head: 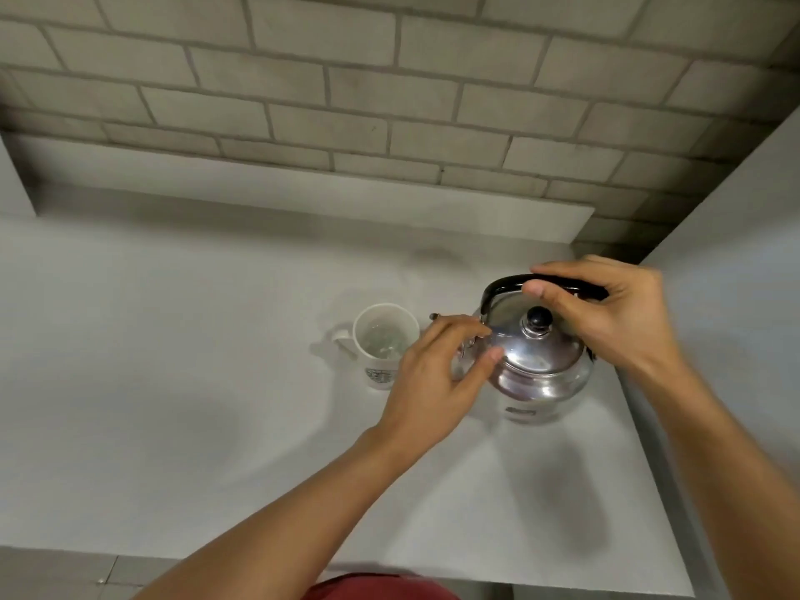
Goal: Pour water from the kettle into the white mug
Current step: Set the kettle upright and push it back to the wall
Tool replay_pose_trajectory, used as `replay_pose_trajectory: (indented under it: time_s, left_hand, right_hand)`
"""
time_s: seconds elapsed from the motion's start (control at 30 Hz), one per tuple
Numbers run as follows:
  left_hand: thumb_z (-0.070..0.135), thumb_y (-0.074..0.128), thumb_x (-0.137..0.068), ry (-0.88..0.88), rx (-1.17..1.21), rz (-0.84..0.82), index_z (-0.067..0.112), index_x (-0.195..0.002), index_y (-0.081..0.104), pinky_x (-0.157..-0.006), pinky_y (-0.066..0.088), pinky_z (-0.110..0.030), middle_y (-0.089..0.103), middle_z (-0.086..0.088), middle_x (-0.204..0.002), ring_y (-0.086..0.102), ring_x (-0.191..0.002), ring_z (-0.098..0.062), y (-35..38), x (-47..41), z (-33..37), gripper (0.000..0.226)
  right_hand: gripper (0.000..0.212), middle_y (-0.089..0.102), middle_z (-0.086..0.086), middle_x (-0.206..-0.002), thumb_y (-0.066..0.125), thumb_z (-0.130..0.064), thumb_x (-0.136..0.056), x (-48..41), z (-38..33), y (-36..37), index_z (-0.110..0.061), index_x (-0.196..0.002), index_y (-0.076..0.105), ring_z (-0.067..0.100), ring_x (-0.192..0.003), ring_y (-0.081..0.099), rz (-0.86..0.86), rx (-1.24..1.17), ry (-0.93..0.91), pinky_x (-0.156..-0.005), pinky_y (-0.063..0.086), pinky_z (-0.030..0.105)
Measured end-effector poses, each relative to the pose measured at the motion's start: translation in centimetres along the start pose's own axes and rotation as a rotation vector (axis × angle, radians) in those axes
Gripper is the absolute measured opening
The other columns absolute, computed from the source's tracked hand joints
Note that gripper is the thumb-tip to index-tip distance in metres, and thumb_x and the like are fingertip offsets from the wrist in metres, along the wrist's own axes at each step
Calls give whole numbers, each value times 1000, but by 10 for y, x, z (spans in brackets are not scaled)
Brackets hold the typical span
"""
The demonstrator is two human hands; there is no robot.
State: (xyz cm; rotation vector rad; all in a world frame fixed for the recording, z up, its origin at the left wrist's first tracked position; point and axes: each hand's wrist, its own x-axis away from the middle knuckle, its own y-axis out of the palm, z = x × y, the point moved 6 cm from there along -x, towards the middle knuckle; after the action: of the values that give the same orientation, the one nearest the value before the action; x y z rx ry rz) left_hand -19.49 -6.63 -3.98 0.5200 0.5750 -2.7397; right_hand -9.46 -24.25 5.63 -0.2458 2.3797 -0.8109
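Observation:
A shiny steel kettle [541, 374] with a black lid knob and a black arched handle stands on the white counter [173, 383] at the right. My right hand [606, 313] curls over the handle from the right, fingers around it. My left hand [437, 383] rests against the kettle's left side by the spout, thumb touching the lid rim; it covers most of the spout. A white mug [383, 344] with a dark emblem stands upright just left of the kettle, handle pointing left. Its inside shows a glint, possibly water.
A brick-pattern wall [389, 80] runs behind the counter, with a low white ledge [303, 192] at its foot. A white vertical panel [736, 253] bounds the counter on the right. The counter's front edge lies near my body.

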Motion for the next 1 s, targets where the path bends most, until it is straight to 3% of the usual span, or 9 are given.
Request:
replay_pose_trajectory:
  time_s: [0.1, 0.2, 0.27, 0.4, 0.6, 0.7, 0.8, 0.9, 1.0]
  left_hand:
    - [36, 64, -103, -49, -9, 19, 28, -134, 61, -91, 54, -12, 60, 16, -127, 59, -113, 6, -5, -26, 4, 33]
    - [40, 57, -106, -68, -56, -185, 31, -149, 51, -98, 48, -9, 60, 10, -141, 57, -125, -1, 8, -54, 9, 44]
    - [34, 57, -107, -60, -34, -252, 30, -146, 56, -101, 51, -17, 69, 10, -134, 64, -120, -5, 14, -69, 11, 39]
    - [28, 58, -107, -72, -78, -169, 28, -132, 68, -89, 55, -23, 79, 11, -108, 72, -96, -4, 12, -94, 9, 27]
    - [25, 59, -107, -75, -176, -109, 25, -128, 70, -88, 54, -24, 80, 7, -110, 72, -102, -8, 4, -153, -6, 24]
    - [26, 60, -106, -149, -151, -67, 23, -122, 73, -82, 55, -21, 78, 10, -98, 74, -92, -13, -1, -183, -23, 20]
    - [29, 60, -106, -223, -111, -76, 27, -121, 73, -85, 60, -34, 75, 13, -97, 74, -87, -21, 3, -212, -42, 20]
    - [30, 58, -106, -275, -140, -91, 30, -120, 71, -83, 61, -36, 75, 6, -102, 74, -86, -25, 7, -239, -63, 20]
    - [29, 58, -106, -324, -188, -129, 31, -120, 72, -69, 59, -20, 75, 0, -106, 73, -87, -23, 16, -260, -91, 20]
  right_hand:
    - [35, 81, 1, -92, 82, -44, -81, 2, 11, -6, -19, -105, 84, 19, -85, 76, 39, -72, 56, -78, 60, 45]
    - [33, 80, -7, -93, 83, -46, -79, 0, 21, -7, -26, -104, 83, 11, -86, 76, 58, -144, 99, -79, 61, 35]
    - [30, 80, -11, -93, 85, -46, -78, -4, 28, -6, -30, -103, 83, 10, -88, 77, 76, -196, 125, -80, 59, 31]
    - [27, 81, -17, -96, 86, -42, -80, -22, 40, -2, -31, -105, 84, 3, -94, 77, 66, -212, 128, -85, 58, 23]
    - [37, 75, -29, -107, 70, -50, -91, -70, 71, 10, -40, -126, 72, -7, -107, 69, 6, -287, 197, -90, 48, 8]
    - [32, 75, -16, -118, 60, -48, -99, -92, 105, 21, -48, -130, 66, 6, -111, 71, -4, -297, 287, -94, 54, 22]
    - [35, 76, -4, -121, 59, -41, -101, -114, 135, 41, -41, -136, 64, 21, -111, 73, 1, -294, 341, -101, 58, 45]
    - [36, 76, -2, -121, 61, -31, -103, -134, 158, 59, -29, -139, 65, 22, -108, 74, 17, -319, 382, -103, 57, 48]
    - [33, 77, -11, -109, 63, -28, -102, -146, 185, 80, -29, -134, 69, 17, -97, 77, 5, -334, 434, -99, 60, 46]
